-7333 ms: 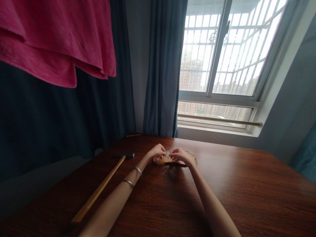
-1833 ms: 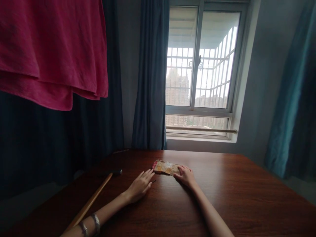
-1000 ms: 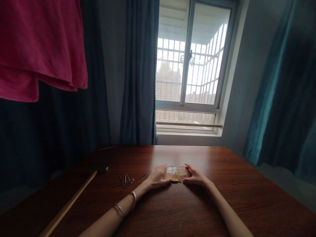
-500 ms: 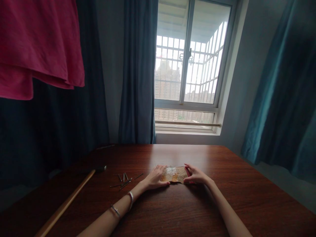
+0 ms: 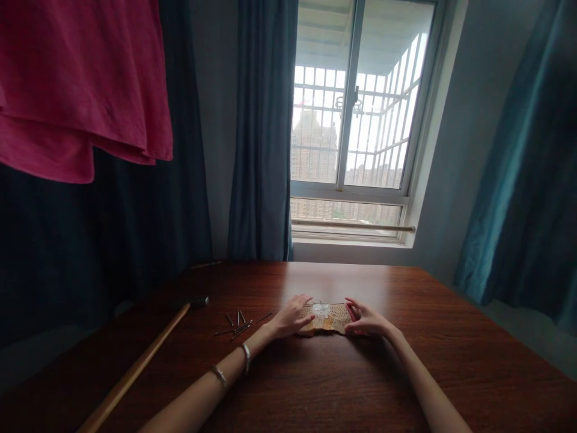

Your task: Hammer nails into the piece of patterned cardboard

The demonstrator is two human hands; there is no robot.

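A small flat speckled tan board (image 5: 326, 317) lies on the dark wooden table (image 5: 342, 385). My left hand (image 5: 291, 315) rests on its left end, fingers stretched out flat. At the right end my right hand (image 5: 367, 319) has its fingers curled against the edge, holding the board. A little pile of loose nails (image 5: 240, 325) sits just left of my left hand. Two silver bangles circle my left forearm.
A long wooden-handled hammer (image 5: 144, 361) lies diagonally at the table's left. Pink cloth (image 5: 81, 84) hangs at the upper left. Dark blue curtains (image 5: 261, 132) frame a barred window (image 5: 351, 120) behind the table; a teal curtain hangs at right.
My left hand swept the nails aside to the left, and both hands came to the board's ends. Over the last half second the hands barely moved; the camera shifted slightly.
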